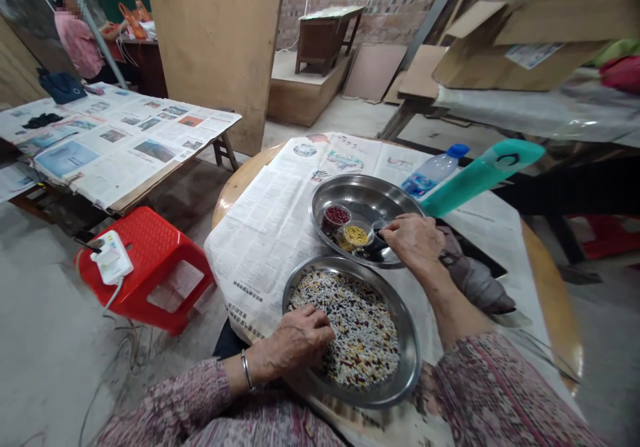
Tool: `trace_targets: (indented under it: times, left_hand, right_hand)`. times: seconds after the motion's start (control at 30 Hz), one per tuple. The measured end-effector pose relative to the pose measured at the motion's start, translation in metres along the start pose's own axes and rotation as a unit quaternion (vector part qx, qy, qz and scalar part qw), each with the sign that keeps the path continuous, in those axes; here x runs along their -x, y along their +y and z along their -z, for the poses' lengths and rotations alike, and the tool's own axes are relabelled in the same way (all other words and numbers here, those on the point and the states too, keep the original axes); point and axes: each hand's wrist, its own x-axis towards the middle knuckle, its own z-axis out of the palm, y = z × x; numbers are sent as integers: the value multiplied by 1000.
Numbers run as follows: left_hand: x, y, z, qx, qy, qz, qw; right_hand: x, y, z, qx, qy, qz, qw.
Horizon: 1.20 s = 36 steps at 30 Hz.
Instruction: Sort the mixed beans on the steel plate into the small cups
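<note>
Close to me, a steel basin (411,353) holds white grains mixed with dark red, yellow and black beans. My left hand (300,340) rests over its left side with bent fingers pressed together at the grains; what they hold, if anything, is hidden. Just beyond, another steel basin (320,193) contains small clear cups. One is a cup of red beans (337,215), another a cup of yellow beans (357,235). At the third cup (377,225), with dark contents, my right hand (415,237) is closed in a pinch; its fingertips partly cover that cup.
Newspaper (260,233) covers the round table. A water bottle (435,170), a green container (485,173) and a grey cloth bundle (475,280) lie at right. To the left stand a red stool (160,240) with a power strip (110,258) and another table (125,140). A person (80,37) sits behind.
</note>
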Motion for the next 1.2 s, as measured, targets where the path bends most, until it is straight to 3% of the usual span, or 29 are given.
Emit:
trace_targets:
  times: [0.1, 0.2, 0.3, 0.4, 0.5, 0.57, 0.67, 0.8, 0.9, 1.0, 1.13, 1.2]
  left_hand:
    - [1, 2, 6, 5, 1, -3, 1000]
    - [2, 3, 9, 27, 23, 3, 999]
    - [3, 4, 9, 42, 55, 15, 997]
    - [3, 5, 9, 58, 67, 19, 996]
    - [3, 6, 9, 82, 82, 25, 993]
    - [3, 6, 9, 93, 96, 31, 991]
    - [1, 6, 13, 87, 99, 33, 991]
    - [-1, 7, 29, 0, 31, 61, 998]
    - [1, 9, 43, -78, -41, 93, 992]
    - [2, 11, 47, -110, -78, 85, 987]
    - [-9, 12, 31, -23, -129, 81, 988]
    - [-21, 11, 19, 47, -107, 74, 990]
  right_hand:
    - [14, -8, 16, -21, 30, 29, 999]
    - [52, -16, 35, -82, 39, 105, 990]
    - [120, -25, 48, -168, -82, 168, 968]
    - [194, -36, 44, -193, -228, 230, 926]
    - [236, -45, 30, -173, -287, 279, 900]
    - [238, -46, 20, -142, -259, 284, 912]
    - [216, -39, 13, -78, -157, 228, 958]
    - [194, -22, 16, 10, -62, 168, 984]
    - [203, -13, 17, 50, -64, 142, 986]
    - [219, -13, 11, -9, -97, 131, 987]
    - [225, -30, 2, -166, -141, 109, 970]
    - [221, -37, 3, -218, -116, 90, 965]
